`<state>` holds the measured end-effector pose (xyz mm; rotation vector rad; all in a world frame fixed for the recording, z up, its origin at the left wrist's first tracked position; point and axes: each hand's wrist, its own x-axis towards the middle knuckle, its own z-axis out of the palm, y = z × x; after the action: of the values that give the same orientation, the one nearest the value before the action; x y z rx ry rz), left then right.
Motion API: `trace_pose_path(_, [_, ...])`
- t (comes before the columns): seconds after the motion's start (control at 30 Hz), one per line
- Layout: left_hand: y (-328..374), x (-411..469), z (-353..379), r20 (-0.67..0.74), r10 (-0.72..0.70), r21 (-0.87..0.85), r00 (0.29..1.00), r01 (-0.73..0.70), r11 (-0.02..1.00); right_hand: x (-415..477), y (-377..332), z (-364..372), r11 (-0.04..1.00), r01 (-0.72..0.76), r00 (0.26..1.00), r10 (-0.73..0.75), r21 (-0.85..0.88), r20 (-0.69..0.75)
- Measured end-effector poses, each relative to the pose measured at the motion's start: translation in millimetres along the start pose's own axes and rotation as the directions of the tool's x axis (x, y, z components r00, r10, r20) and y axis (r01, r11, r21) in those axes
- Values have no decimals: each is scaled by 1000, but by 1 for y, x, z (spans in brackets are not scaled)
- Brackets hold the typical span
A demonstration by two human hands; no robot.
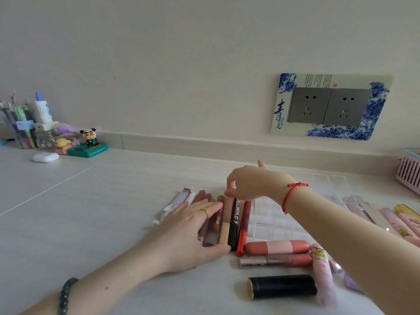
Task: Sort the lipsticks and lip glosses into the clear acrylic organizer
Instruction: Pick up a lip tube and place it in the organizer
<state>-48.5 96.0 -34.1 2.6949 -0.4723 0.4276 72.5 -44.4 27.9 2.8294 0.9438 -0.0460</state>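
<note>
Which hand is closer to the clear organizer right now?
Right. The right hand is at the clear organizer's left edge, wrist over it, fingers at the far ends of the tubes. The left hand rests flat on the tubes, further left.

Soft light is falling across the cream wall (pixel 159 53), its blue-flowered socket plate (pixel 281 103) hanging above the pale desk (pixel 91 189).
</note>
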Motion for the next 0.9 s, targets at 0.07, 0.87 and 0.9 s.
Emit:
trace_pose_path(0.07, [2, 1, -2, -47, 55, 15, 997, -54, 998, -4, 0, -3, 993, -5, 995, 17, 115, -99])
trace_pose_path(0.87, [35, 97, -74, -491, -236, -755, 838, -274, 596, -74, 82, -35, 345, 409, 806, 298, 845, -512])
trace_pose_path(0.9, [39, 107, -75, -496, -265, -782, 827, -293, 550, -73, 82, -33, 417, 395, 808, 267, 818, -526])
